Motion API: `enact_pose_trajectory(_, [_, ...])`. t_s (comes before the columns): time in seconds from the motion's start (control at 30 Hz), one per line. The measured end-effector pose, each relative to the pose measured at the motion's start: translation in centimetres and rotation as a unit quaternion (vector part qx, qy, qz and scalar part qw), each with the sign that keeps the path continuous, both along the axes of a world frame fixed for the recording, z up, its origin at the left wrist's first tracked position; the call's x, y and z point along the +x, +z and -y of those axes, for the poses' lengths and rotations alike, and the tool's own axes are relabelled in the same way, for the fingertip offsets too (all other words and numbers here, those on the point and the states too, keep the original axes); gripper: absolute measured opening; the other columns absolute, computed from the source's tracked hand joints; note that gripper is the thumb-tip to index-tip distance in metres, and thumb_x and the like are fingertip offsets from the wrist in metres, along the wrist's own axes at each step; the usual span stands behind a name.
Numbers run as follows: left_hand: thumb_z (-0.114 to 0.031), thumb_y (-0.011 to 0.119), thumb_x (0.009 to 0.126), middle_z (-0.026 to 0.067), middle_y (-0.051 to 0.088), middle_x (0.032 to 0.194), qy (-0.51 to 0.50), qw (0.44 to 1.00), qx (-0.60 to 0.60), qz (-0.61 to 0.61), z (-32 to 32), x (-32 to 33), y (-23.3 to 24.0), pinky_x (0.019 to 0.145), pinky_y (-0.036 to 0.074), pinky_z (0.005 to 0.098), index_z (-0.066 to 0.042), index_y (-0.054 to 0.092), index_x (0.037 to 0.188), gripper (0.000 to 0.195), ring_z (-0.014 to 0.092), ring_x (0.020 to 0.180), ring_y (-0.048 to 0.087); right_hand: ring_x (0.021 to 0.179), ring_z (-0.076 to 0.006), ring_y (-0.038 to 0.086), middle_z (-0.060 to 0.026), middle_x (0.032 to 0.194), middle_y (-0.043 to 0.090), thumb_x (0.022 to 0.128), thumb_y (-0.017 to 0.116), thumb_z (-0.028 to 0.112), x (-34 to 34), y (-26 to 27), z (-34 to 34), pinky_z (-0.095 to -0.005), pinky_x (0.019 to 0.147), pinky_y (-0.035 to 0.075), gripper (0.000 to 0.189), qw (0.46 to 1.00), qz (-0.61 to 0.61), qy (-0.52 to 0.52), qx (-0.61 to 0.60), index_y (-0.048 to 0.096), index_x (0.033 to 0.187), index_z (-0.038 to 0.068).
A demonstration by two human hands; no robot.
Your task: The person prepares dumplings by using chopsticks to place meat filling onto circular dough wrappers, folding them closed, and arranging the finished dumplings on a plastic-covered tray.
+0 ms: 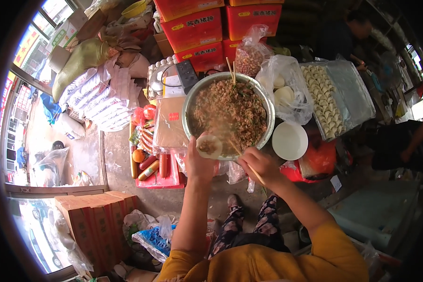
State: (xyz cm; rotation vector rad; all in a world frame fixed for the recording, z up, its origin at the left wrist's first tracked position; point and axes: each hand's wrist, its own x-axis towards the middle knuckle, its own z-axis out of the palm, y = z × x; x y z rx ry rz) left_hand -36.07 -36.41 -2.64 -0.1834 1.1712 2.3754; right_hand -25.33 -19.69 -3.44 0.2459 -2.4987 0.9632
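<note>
My left hand (199, 160) holds a round dumpling wrapper (215, 140) with a dab of minced filling (207, 146) on it, at the near-left rim of a large metal bowl (271, 112). Chopped meat and greens filling (232, 109) heaps up in that bowl. In my right hand (261, 163) is a pair of wooden chopsticks (255, 173), their tips over the filling's near edge. Other chopsticks (234, 72) stand upright at the bowl's far side. To the right lie a clear bag with round wrappers (283, 95), a white bowl (289, 141) and a tray with rows of folded dumplings (324, 102).
Red cartons (194, 30) and a bag of nuts or beans (250, 56) stand behind the bowl. Eggs (157, 79), a plastic-wrapped box (169, 121) and sausages (149, 169) lie left. Another person (342, 38) is at the far right. Brown cartons (95, 225) stand lower left.
</note>
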Motion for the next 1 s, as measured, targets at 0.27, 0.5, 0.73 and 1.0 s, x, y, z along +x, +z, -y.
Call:
enact_pose_trajectory(0.27, [-0.026,0.045,0.097,0.0169,0.057,0.122,-0.131,0.977,-0.145,-0.086,-0.1,1.2,4.1,0.091,0.048,0.0380,0.005,0.048,0.121,0.038,0.028,0.109,0.058,0.108,-0.0302,0.053,-0.0090,0.110,0.056,0.078,0.060,0.007,1.0,-0.8,-2.4,-0.0476,0.095,0.041,0.028,0.994,0.013,0.064,0.089,0.062,0.105,0.006])
enact_pose_trajectory(0.5, [-0.029,0.042,0.097,0.0142,0.058,0.115,-0.231,0.953,0.155,0.120,-3.6,4.3,7.9,0.088,0.047,0.0362,0.003,0.049,0.122,0.041,0.024,0.107,0.057,0.125,-0.0327,0.044,-0.0051,0.130,0.053,0.070,0.073,0.012,3.6,8.4,-3.4,-0.0569,0.100,0.033,0.028,0.996,-0.056,0.049,0.051,0.068,0.097,0.016])
enact_pose_trajectory(0.73, [0.006,0.065,0.075,0.0040,0.060,0.103,-0.377,0.899,-0.134,-0.179,-6.8,8.0,9.8,0.085,0.047,0.0261,0.000,0.054,0.117,0.043,0.012,0.096,0.057,0.127,-0.0326,0.044,-0.0091,0.128,0.055,0.071,0.074,0.002,5.9,9.1,-5.6,-0.0423,0.099,0.040,0.022,0.989,-0.044,0.014,-0.138,0.070,0.090,0.011])
enact_pose_trajectory(1.0, [0.008,0.060,0.079,0.0064,0.062,0.108,-0.411,0.854,-0.147,-0.285,-9.3,10.2,10.6,0.087,0.047,0.0257,-0.001,0.057,0.115,0.038,0.012,0.098,0.059,0.132,-0.0273,0.038,-0.0105,0.133,0.050,0.077,0.070,0.000,9.5,11.1,-6.7,-0.0365,0.099,0.043,0.026,0.926,0.065,0.005,-0.372,0.066,0.103,0.006])
